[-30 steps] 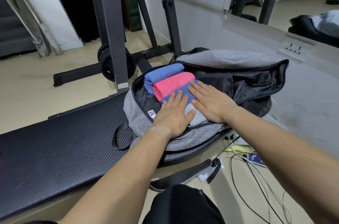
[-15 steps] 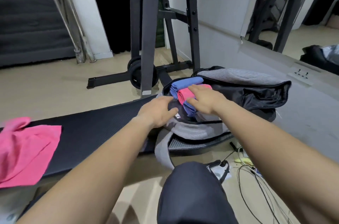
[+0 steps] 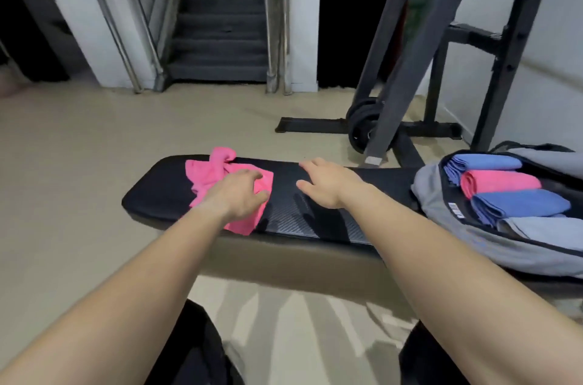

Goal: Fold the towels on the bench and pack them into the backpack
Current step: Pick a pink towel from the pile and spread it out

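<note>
A crumpled pink towel (image 3: 214,168) lies on the left part of the black bench (image 3: 303,220). My left hand (image 3: 239,192) rests on top of it, fingers curling onto its right edge. My right hand (image 3: 325,183) hovers open over the bare bench just right of the towel. At the bench's right end the grey backpack (image 3: 441,195) lies open. Inside it are folded towels in a row: a blue one (image 3: 482,162), a pink one (image 3: 501,183), another blue one (image 3: 520,205) and a grey one (image 3: 542,227).
A black squat rack (image 3: 410,69) with weight plates (image 3: 362,129) stands behind the bench's right half. Stairs with steel handrails (image 3: 217,38) rise at the back. Beige floor surrounds the bench; my dark-clad knees sit at the bottom edge.
Both hands have left the backpack and moved left along the bench. My view has swung left with them. The left hand has landed on the pink towel.
</note>
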